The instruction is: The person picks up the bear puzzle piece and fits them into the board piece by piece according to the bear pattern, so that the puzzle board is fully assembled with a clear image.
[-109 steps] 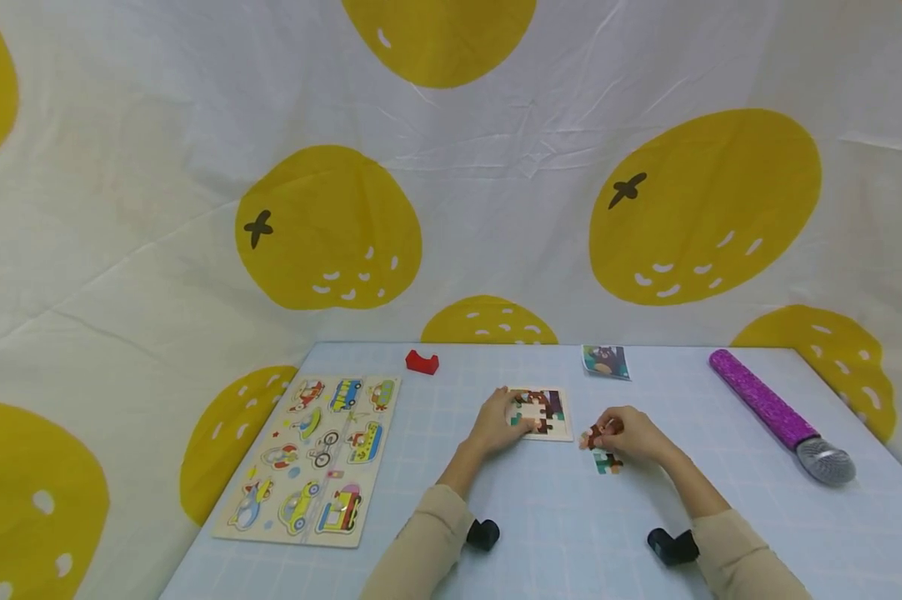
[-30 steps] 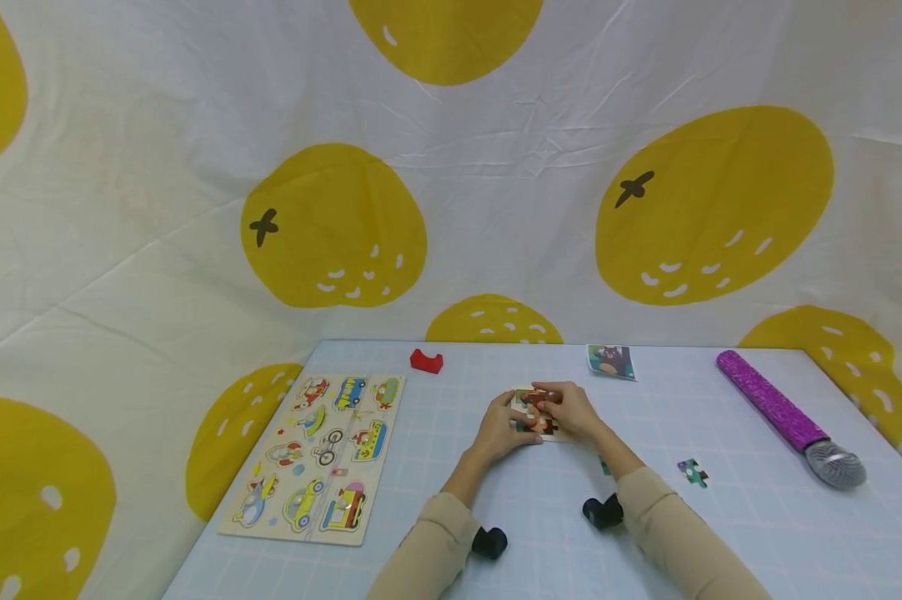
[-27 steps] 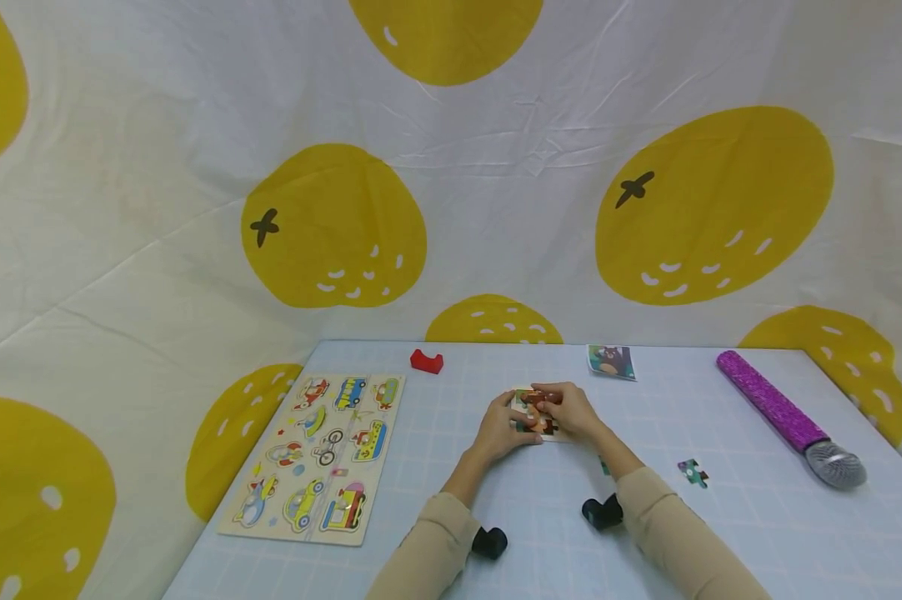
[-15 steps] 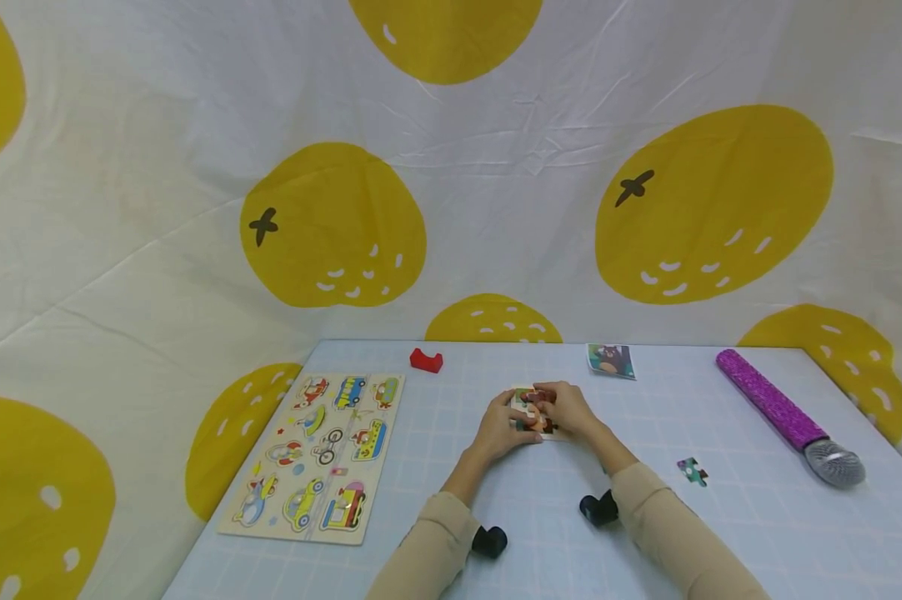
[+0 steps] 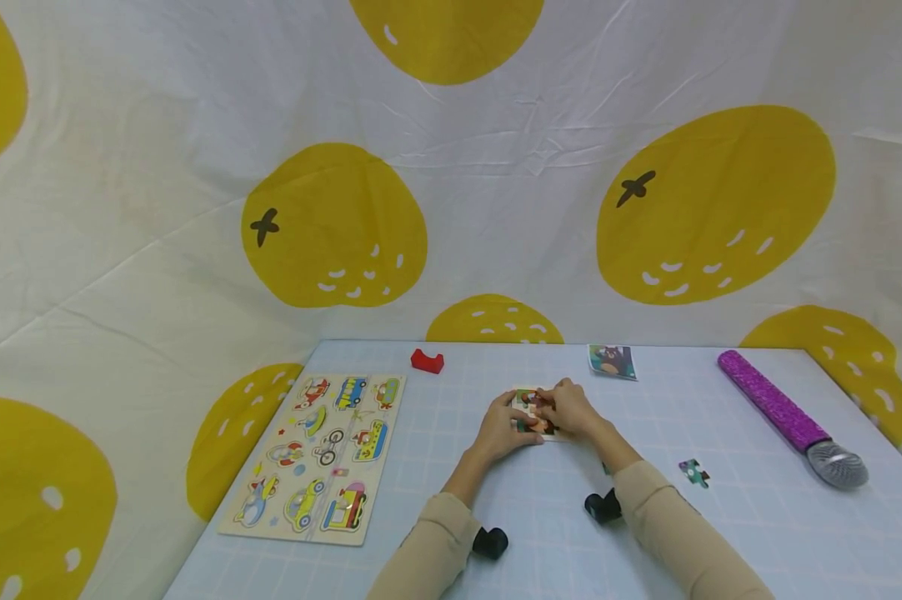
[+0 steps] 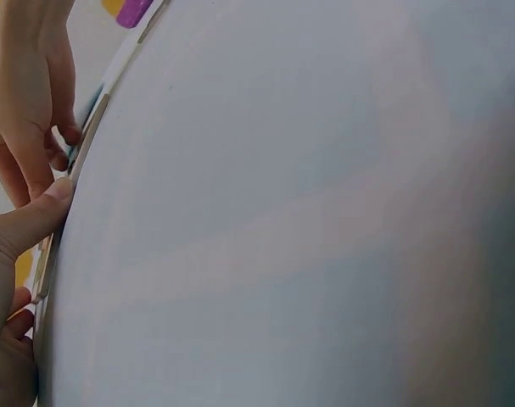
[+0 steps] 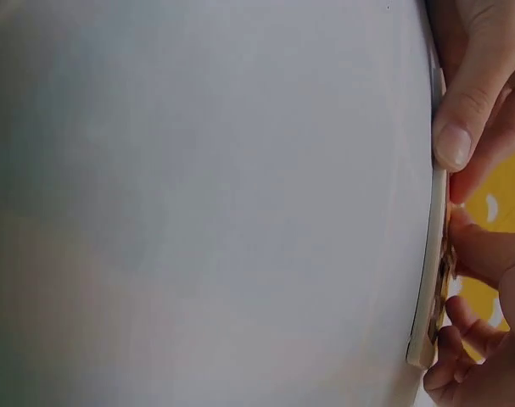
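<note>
A small jigsaw puzzle in a pale tray (image 5: 547, 437) lies mid-table, with a brown bear picture partly filled in. My left hand (image 5: 498, 429) grips the tray at its left side, thumb along the near edge, as the left wrist view also shows. Over the upper right part of the puzzle, my right hand (image 5: 574, 410) pinches a puzzle piece, mostly hidden by the fingers. In the right wrist view, the right fingertips (image 7: 462, 233) meet at the puzzle's surface. One loose teal puzzle piece (image 5: 694, 472) lies to the right; another bit of green shows beside the right forearm.
A wooden vehicle puzzle board (image 5: 316, 458) lies at the left. A red block (image 5: 427, 361) and a bear picture card (image 5: 612, 362) are near the back edge. A purple glittery microphone (image 5: 777, 404) rests at the right. Dark wrist-camera parts (image 5: 603, 506) sit under the sleeves.
My right hand has gone from the loose pieces at the right to the puzzle tray, and its fingers have since shifted slightly there. A teal piece now lies farther right. The left hand keeps its hold.
</note>
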The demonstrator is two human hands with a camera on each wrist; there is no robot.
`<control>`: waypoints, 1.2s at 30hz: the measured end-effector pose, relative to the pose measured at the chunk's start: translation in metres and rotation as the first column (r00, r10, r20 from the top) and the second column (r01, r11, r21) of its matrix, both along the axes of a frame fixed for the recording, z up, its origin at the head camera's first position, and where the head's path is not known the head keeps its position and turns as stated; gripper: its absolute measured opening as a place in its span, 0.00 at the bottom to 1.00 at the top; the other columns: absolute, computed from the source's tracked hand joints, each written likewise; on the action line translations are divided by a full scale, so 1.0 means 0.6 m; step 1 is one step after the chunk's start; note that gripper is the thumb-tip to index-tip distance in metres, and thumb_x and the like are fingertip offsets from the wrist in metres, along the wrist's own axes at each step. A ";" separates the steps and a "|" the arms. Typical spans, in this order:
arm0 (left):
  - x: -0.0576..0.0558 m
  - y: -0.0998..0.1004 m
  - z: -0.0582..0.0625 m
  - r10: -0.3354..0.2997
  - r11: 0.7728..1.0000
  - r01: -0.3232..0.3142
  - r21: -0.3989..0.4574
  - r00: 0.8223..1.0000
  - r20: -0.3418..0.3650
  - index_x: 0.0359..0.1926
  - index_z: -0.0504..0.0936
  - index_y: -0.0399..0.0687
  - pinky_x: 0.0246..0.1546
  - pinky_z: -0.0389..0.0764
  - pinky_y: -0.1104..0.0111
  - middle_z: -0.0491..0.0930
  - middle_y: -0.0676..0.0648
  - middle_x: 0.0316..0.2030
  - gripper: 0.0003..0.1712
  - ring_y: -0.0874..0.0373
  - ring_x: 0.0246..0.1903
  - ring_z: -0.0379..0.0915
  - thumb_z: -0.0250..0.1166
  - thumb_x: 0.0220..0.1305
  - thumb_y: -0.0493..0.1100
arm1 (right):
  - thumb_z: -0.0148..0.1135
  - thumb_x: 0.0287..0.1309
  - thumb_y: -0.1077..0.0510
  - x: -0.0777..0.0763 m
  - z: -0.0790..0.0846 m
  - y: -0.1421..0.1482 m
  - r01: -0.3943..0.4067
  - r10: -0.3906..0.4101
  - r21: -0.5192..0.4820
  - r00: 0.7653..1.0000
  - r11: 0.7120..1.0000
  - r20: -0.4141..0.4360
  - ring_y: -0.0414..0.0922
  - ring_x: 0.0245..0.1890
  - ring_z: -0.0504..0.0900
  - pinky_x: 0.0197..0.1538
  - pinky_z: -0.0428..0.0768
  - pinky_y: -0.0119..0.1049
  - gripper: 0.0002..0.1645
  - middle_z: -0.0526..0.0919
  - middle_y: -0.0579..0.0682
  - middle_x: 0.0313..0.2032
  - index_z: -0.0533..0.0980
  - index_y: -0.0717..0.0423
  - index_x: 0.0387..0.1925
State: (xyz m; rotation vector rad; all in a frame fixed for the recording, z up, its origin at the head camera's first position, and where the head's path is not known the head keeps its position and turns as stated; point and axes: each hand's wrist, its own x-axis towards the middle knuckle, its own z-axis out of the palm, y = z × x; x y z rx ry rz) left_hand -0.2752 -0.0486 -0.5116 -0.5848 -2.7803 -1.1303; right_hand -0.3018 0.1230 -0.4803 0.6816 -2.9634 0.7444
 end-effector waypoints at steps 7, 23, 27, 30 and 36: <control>-0.001 -0.003 -0.002 -0.011 1.000 0.010 -0.025 1.000 -0.025 0.40 0.87 0.44 0.60 0.66 0.51 0.66 0.36 0.63 0.22 0.40 0.63 0.60 0.75 0.46 0.53 | 0.62 0.59 0.58 0.004 0.004 0.000 -0.037 0.038 0.074 0.999 0.997 -0.017 0.58 0.39 0.71 0.40 0.75 0.52 0.23 0.72 0.64 0.41 0.75 0.65 0.54; 0.000 -0.002 -0.002 0.012 1.000 -0.012 0.006 1.000 0.028 0.39 0.88 0.44 0.62 0.63 0.52 0.65 0.39 0.64 0.22 0.41 0.64 0.59 0.76 0.45 0.53 | 0.64 0.55 0.65 -0.014 -0.003 0.012 0.038 -0.027 -0.291 0.999 0.956 0.044 0.44 0.29 0.75 0.33 0.75 0.37 0.12 0.81 0.53 0.30 0.79 0.67 0.42; -0.001 -0.001 -0.003 0.013 1.000 -0.012 -0.018 1.000 0.010 0.40 0.88 0.45 0.62 0.64 0.53 0.66 0.39 0.64 0.22 0.42 0.64 0.60 0.75 0.46 0.54 | 0.63 0.57 0.63 -0.018 -0.003 0.016 0.016 0.002 -0.263 0.998 0.965 0.068 0.44 0.29 0.76 0.33 0.75 0.36 0.14 0.82 0.53 0.29 0.78 0.69 0.43; -0.001 -0.001 -0.004 0.010 1.000 -0.010 -0.026 1.000 -0.007 0.40 0.87 0.45 0.62 0.64 0.53 0.66 0.38 0.64 0.22 0.41 0.64 0.60 0.75 0.46 0.54 | 0.62 0.57 0.65 -0.020 -0.004 0.018 0.023 0.001 -0.296 0.997 0.955 0.082 0.44 0.28 0.76 0.32 0.74 0.36 0.11 0.81 0.54 0.29 0.78 0.68 0.41; -0.002 -0.003 -0.007 0.006 1.000 -0.007 -0.024 1.000 -0.028 0.40 0.87 0.45 0.62 0.64 0.53 0.66 0.38 0.64 0.23 0.42 0.63 0.60 0.75 0.46 0.54 | 0.59 0.59 0.66 -0.020 0.005 0.018 0.048 -0.005 -0.347 0.992 0.937 0.124 0.47 0.30 0.79 0.34 0.77 0.40 0.05 0.82 0.56 0.30 0.77 0.65 0.37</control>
